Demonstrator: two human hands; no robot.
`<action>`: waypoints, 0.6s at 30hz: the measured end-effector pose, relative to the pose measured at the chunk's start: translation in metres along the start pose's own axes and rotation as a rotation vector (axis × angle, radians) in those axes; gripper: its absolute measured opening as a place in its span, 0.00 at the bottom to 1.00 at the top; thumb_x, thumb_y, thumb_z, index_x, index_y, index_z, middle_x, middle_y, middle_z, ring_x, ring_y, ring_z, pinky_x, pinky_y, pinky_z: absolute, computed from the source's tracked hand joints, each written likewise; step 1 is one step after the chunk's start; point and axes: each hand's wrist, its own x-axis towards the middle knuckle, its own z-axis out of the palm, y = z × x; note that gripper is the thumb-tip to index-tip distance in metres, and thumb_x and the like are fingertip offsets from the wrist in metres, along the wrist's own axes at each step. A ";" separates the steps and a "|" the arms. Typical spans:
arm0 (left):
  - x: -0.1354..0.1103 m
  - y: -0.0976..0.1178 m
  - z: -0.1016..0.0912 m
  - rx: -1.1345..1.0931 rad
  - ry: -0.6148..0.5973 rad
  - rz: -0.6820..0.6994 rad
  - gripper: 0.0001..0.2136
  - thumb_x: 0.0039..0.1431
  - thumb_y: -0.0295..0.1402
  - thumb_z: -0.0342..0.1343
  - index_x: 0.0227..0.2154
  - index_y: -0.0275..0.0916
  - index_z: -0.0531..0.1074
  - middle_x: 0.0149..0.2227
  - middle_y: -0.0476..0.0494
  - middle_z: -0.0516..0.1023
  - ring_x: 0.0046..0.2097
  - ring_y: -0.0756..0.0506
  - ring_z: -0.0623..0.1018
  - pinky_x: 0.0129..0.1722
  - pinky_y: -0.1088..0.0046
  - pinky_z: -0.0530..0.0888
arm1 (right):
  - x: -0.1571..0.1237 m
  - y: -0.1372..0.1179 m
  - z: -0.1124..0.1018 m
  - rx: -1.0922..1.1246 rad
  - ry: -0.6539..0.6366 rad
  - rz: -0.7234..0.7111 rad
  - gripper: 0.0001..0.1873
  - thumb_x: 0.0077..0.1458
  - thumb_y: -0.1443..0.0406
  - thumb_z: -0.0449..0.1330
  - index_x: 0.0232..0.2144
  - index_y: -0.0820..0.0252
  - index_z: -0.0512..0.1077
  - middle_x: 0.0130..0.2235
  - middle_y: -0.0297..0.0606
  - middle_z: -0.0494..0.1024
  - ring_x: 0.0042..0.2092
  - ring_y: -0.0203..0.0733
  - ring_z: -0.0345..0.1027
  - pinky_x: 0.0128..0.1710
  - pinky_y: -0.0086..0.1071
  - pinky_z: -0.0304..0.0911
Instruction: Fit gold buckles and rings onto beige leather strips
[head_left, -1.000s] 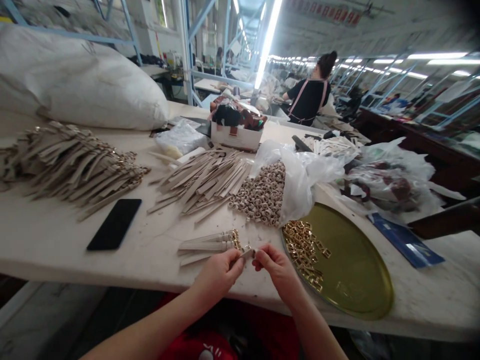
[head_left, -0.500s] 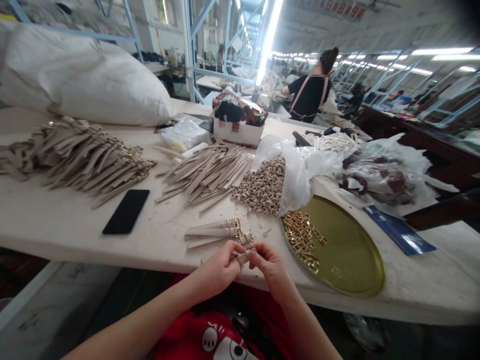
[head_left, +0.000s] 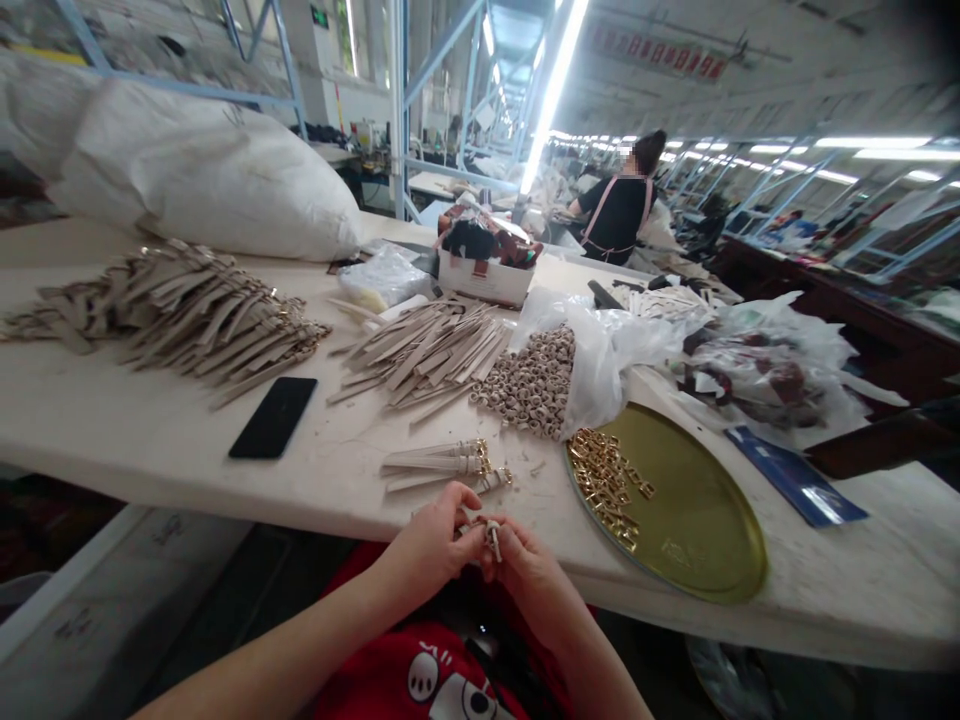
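Observation:
At the table's front edge, my left hand (head_left: 450,530) and my right hand (head_left: 517,560) meet around a small beige strap (head_left: 493,541). Fingers of both hands are closed on it, and they cover most of its length. Just beyond my hands lies a small group of finished-looking beige straps with gold buckles (head_left: 442,458). To the right, gold buckles (head_left: 600,475) are heaped on the left side of an oval gold-coloured tray (head_left: 697,510). Small beige loops (head_left: 529,385) spill from a clear plastic bag (head_left: 596,365) behind.
A black phone (head_left: 274,417) lies at left, before a large pile of buckled straps (head_left: 195,315). Loose strips (head_left: 435,350) sit mid-table, with a filled white box (head_left: 484,277) behind. A blue packet (head_left: 799,475) is at right. A person (head_left: 619,210) stands farther off.
My hands have drawn slightly lower and closer together, and the strap between them has turned from slanting sideways to pointing more toward me. The whole view has shifted slightly.

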 end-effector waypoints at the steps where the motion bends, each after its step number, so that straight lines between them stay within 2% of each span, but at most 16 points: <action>1: 0.000 -0.001 -0.001 0.051 0.015 -0.019 0.14 0.52 0.42 0.49 0.37 0.37 0.60 0.22 0.52 0.70 0.19 0.52 0.67 0.17 0.79 0.61 | 0.000 0.001 0.000 0.027 -0.002 0.017 0.14 0.46 0.56 0.62 0.32 0.60 0.69 0.24 0.29 0.68 0.25 0.30 0.57 0.27 0.25 0.54; 5: 0.000 -0.005 -0.003 0.172 0.024 -0.056 0.15 0.51 0.45 0.49 0.33 0.37 0.64 0.20 0.52 0.69 0.20 0.51 0.67 0.18 0.78 0.59 | 0.000 0.002 0.000 0.108 -0.027 0.081 0.11 0.45 0.60 0.64 0.25 0.59 0.67 0.24 0.29 0.67 0.25 0.31 0.58 0.28 0.26 0.56; 12: 0.005 -0.008 -0.002 0.310 0.083 -0.010 0.12 0.50 0.42 0.51 0.29 0.37 0.67 0.26 0.48 0.72 0.28 0.48 0.69 0.25 0.76 0.60 | 0.006 0.010 -0.007 0.169 -0.022 0.173 0.12 0.44 0.61 0.64 0.31 0.58 0.68 0.30 0.34 0.70 0.30 0.35 0.63 0.32 0.29 0.60; 15: 0.008 -0.012 -0.002 0.252 0.055 -0.003 0.13 0.49 0.43 0.52 0.29 0.36 0.68 0.28 0.48 0.72 0.30 0.48 0.69 0.26 0.76 0.61 | 0.007 0.011 -0.010 0.175 -0.014 0.159 0.11 0.43 0.61 0.65 0.27 0.59 0.66 0.27 0.31 0.69 0.29 0.33 0.62 0.32 0.28 0.60; 18: 0.009 -0.012 -0.005 0.145 -0.023 -0.007 0.14 0.49 0.43 0.53 0.30 0.36 0.68 0.28 0.48 0.73 0.30 0.48 0.69 0.27 0.77 0.62 | 0.008 0.010 -0.012 0.138 0.002 0.109 0.13 0.43 0.60 0.64 0.23 0.59 0.64 0.25 0.30 0.66 0.27 0.33 0.60 0.31 0.28 0.58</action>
